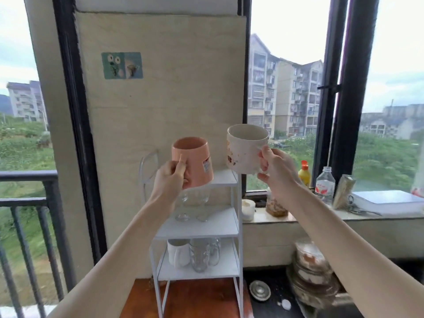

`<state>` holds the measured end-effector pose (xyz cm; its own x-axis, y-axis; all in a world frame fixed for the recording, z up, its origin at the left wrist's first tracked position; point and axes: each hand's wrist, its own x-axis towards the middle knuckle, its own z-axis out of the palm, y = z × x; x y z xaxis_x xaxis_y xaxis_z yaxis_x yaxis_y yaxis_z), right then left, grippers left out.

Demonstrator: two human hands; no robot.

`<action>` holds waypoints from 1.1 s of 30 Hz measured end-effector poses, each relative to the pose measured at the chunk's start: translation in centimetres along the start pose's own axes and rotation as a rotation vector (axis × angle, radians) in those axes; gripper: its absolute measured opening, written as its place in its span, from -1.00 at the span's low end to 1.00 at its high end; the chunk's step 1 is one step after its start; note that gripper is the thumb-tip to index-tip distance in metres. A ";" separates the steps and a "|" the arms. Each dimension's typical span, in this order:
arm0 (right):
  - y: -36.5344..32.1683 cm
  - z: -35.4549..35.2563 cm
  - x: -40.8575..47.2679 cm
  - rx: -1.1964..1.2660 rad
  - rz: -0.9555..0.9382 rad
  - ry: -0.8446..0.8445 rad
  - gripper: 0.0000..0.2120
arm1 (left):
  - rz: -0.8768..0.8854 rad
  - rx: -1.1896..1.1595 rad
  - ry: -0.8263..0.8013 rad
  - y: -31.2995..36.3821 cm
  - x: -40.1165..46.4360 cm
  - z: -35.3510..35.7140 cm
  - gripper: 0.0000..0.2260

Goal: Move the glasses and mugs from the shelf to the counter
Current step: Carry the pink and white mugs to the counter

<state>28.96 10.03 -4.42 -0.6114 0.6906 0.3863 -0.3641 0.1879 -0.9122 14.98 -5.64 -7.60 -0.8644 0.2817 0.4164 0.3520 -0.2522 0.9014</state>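
- Holding two mugs aloft in front of the white shelf (234,226), one per hand; both are clear of the top tier.
- Left hand (171,176) clamped on the pink mug (195,160): fingers curled round its handle side, thumb up against the wall. Mug tilted, mouth toward the camera, a label on its side at 3 o'clock.
- Right hand (276,169) clamped on the white mug (246,149): fingers wrapped at its handle side, at 3 o'clock of the cup. Mug tilted, mouth up and toward the camera, reddish speckled pattern on its wall.
- The two mugs sit side by side, not touching; white at 2 o'clock of pink.
- Middle tier of the shelf: stemmed glasses (195,207), partly hidden behind the left wrist, at 6 o'clock of the pink mug.
- Lowest tier: a white mug on the shelf (176,253) at the left, clear glass mugs (203,254) just beside it at 3 o'clock.
- Shelf stands on a reddish wooden surface (202,299).
- Window ledge (298,220) at 3 o'clock of the shelf: small white jar (248,208), yellow bottle (304,173), clear plastic bottle (324,183), white box (387,201).
- Dark surface (273,281) at 5 o'clock: round metal lid (260,290), stacked food containers (313,271).
- Black railing (27,198) at 9 o'clock.
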 end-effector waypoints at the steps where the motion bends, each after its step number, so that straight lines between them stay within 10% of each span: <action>1: -0.2 -1.3 -1.3 -0.004 0.008 0.023 -0.72 | -0.022 -0.012 -0.020 -0.2 -1.4 0.5 -0.73; 33: -16.3 -65.1 -42.3 -0.401 0.107 1.056 -0.81 | -0.322 -0.336 -1.099 9.2 -55.6 53.2 -0.73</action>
<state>106.50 23.22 -14.82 0.3419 0.9245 0.1688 0.0223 0.1717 -0.9849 85.37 25.59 -16.19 -0.0676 0.9768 0.2030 -0.0777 -0.2080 0.9750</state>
